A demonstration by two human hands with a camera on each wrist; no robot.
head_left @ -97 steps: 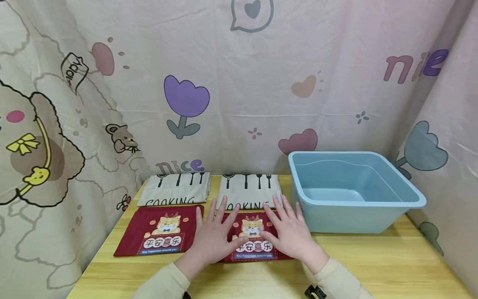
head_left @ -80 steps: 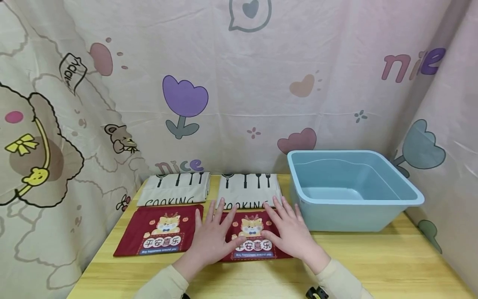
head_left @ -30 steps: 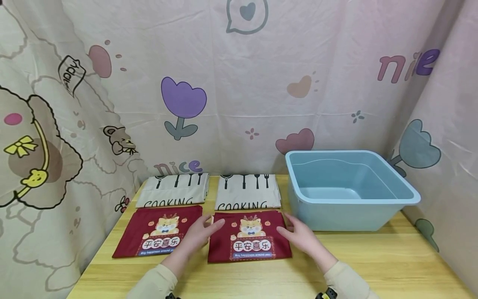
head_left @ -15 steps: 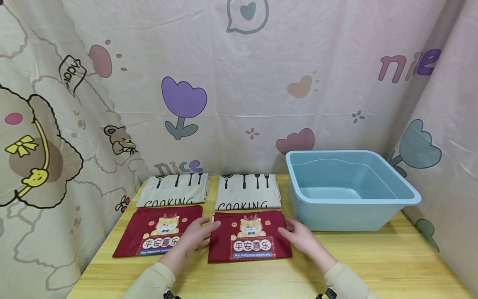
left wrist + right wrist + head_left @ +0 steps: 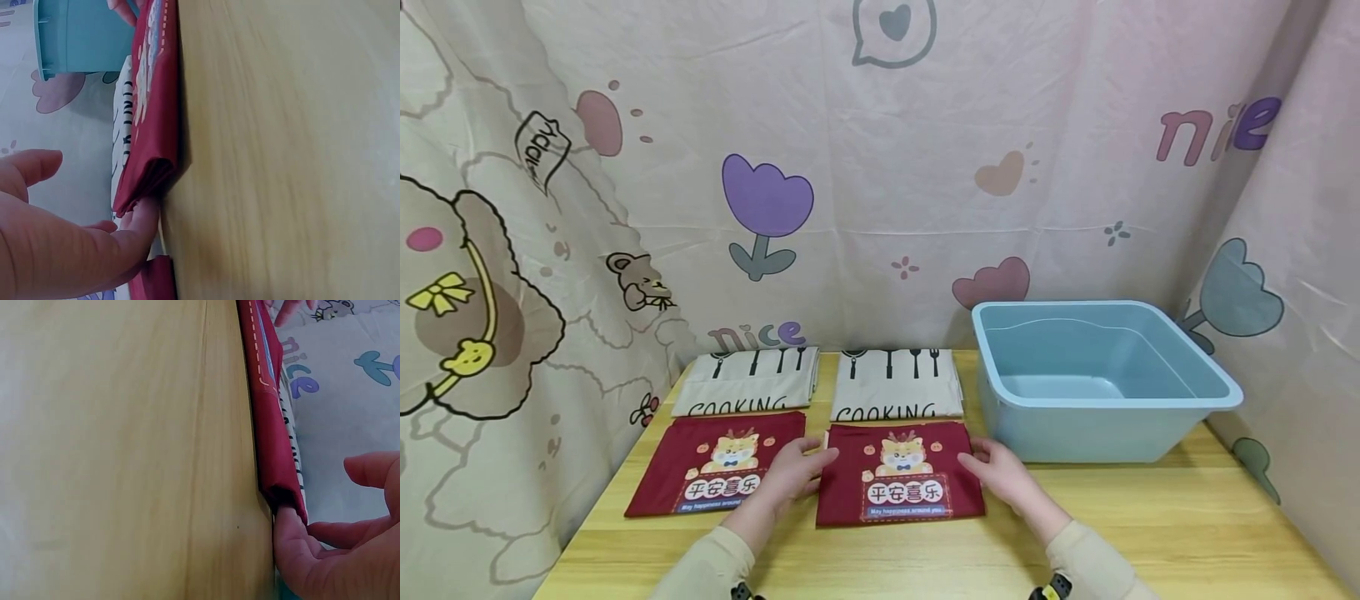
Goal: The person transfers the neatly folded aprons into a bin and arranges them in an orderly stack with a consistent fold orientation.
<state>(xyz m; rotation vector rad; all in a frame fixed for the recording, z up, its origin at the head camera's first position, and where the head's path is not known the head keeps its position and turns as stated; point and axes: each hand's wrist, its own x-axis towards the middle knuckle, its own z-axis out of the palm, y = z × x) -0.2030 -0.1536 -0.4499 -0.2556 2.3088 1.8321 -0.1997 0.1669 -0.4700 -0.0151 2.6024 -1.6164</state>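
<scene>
A folded red cloth (image 5: 901, 473) with a cartoon animal and Chinese lettering lies flat on the table between both hands. My left hand (image 5: 792, 475) is at its left end; in the left wrist view the fingers (image 5: 142, 220) touch the folded edge low down, with the thumb (image 5: 37, 165) raised away from it. At the right end is my right hand (image 5: 1002, 473). Its fingertips (image 5: 287, 520) reach to the fold's end in the right wrist view, and its thumb (image 5: 369, 470) stands off the cloth.
A second folded red cloth (image 5: 722, 462) lies to the left, beside my left hand. Behind the red cloths are two folded white cloths printed with COOKING, one left (image 5: 745, 382) and one right (image 5: 897, 385). A blue plastic tub (image 5: 1090, 429) stands at the right rear, before a printed curtain (image 5: 880, 167).
Both hands were spread over the right-hand red cloth; they have moved apart to its two ends, thumbs raised. Over the last half second they have hardly moved. The cloths stay in place.
</scene>
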